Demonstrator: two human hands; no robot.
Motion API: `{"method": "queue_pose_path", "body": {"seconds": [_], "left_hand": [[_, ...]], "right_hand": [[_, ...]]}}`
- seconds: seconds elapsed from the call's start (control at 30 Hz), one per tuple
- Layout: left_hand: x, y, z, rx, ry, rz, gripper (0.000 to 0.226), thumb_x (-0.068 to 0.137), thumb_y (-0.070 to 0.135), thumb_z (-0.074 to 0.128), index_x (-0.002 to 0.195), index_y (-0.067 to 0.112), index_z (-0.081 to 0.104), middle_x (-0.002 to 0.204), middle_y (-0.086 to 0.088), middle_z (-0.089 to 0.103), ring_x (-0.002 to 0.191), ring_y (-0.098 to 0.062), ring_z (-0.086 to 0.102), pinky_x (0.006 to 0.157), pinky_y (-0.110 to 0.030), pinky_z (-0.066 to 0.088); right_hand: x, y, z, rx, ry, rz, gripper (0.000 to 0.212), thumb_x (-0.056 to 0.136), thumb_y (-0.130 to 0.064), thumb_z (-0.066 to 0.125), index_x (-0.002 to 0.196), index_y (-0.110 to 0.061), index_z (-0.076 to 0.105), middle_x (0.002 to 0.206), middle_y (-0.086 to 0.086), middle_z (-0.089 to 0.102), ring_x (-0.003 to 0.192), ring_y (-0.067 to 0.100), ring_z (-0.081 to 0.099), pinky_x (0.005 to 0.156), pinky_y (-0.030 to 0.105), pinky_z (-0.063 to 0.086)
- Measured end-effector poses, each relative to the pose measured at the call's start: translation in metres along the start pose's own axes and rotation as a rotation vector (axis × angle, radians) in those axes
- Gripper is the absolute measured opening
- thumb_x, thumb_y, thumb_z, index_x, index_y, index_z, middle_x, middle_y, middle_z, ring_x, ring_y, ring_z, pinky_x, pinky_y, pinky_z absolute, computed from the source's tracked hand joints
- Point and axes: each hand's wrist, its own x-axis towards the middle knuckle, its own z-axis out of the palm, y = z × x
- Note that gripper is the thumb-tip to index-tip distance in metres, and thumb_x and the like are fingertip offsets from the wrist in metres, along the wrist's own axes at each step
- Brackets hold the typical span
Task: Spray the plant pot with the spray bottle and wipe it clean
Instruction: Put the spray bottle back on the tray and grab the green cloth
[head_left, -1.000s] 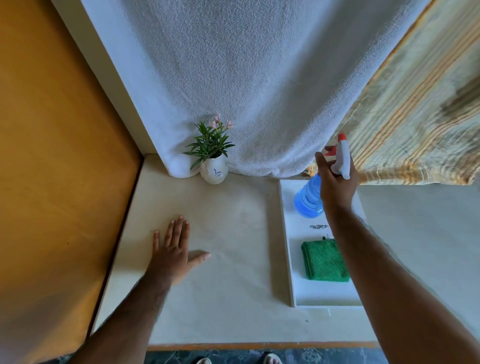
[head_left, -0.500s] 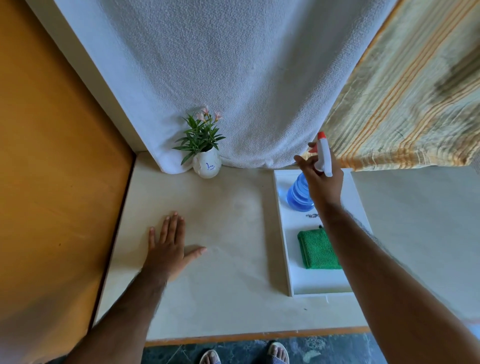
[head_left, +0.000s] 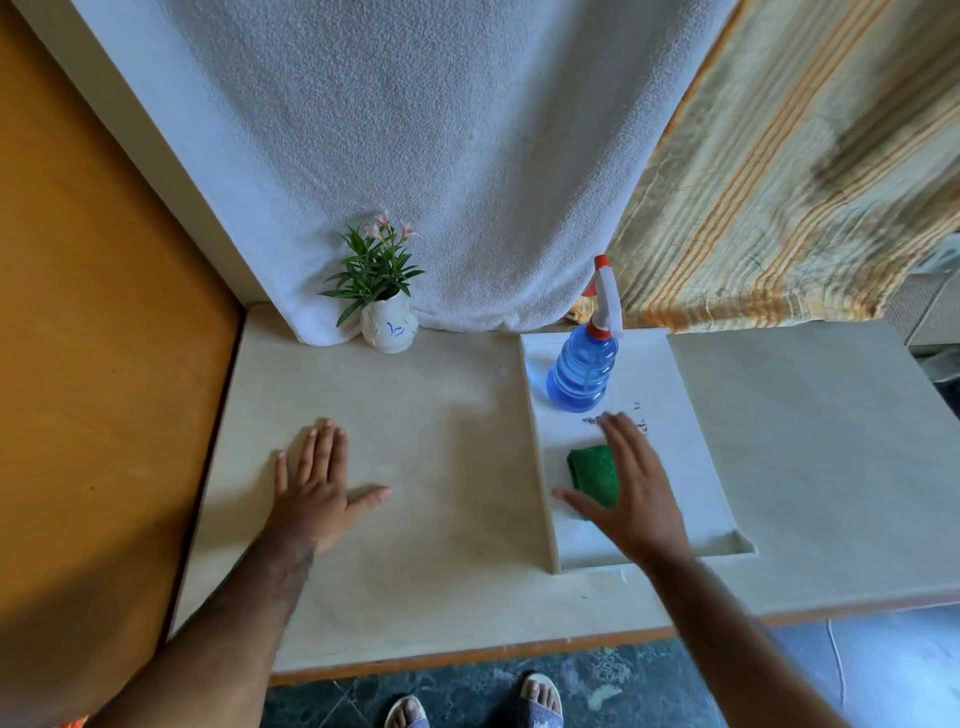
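A small white plant pot (head_left: 389, 328) with green leaves and pink flowers stands at the back of the table, against the white towel. The blue spray bottle (head_left: 583, 374), with a white and red trigger head, stands upright at the far end of a white tray (head_left: 680, 441). A folded green cloth (head_left: 592, 472) lies on the tray nearer to me. My right hand (head_left: 631, 491) hovers open over the cloth, fingers spread, hiding its right part. My left hand (head_left: 317, 488) rests flat and open on the table, well in front of the pot.
The cream table (head_left: 441, 467) meets an orange panel (head_left: 93, 364) on the left. A white towel (head_left: 415, 156) and a striped curtain (head_left: 789, 171) hang behind. My sandalled feet (head_left: 467, 706) show below the front edge.
My right hand has let go of the spray bottle, which now stands on the tray, and has drawn back toward me over the green cloth. The left hand has stayed put.
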Motion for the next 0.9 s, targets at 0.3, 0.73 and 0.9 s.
{"method": "queue_pose_path", "body": {"seconds": [0.3, 0.73, 0.9], "left_hand": [[0.002, 0.0, 0.001, 0.003, -0.017, -0.008, 0.13, 0.057, 0.102, -0.006, 0.159, 0.022, -0.011, 0.169, 0.002, -0.021, 0.155, -0.017, -0.017, 0.124, -0.058, -0.008], [0.001, 0.005, -0.001, 0.021, -0.032, -0.005, 0.134, 0.054, 0.103, -0.01, 0.158, 0.018, -0.016, 0.169, 0.0, -0.023, 0.156, -0.018, -0.017, 0.125, -0.058, -0.008], [-0.001, 0.005, -0.002, 0.027, -0.022, -0.007, 0.134, 0.054, 0.102, -0.011, 0.158, 0.018, -0.017, 0.169, 0.0, -0.023, 0.155, -0.018, -0.018, 0.125, -0.058, -0.009]], "right_hand": [[-0.027, 0.023, -0.005, -0.269, -0.313, -0.086, 0.091, 0.085, -0.052, 0.077, 0.156, -0.009, 0.038, 0.164, 0.011, 0.032, 0.153, 0.025, 0.026, 0.123, 0.044, 0.029], [-0.018, 0.021, -0.014, -0.335, -0.243, -0.171, 0.08, 0.063, 0.007, 0.086, 0.139, -0.001, 0.06, 0.143, 0.015, 0.061, 0.129, 0.033, 0.06, 0.1, 0.046, 0.052], [-0.011, 0.016, -0.013, -0.293, -0.197, -0.125, 0.074, 0.062, 0.011, 0.083, 0.133, -0.004, 0.066, 0.133, 0.011, 0.069, 0.12, 0.029, 0.068, 0.094, 0.045, 0.056]]}}
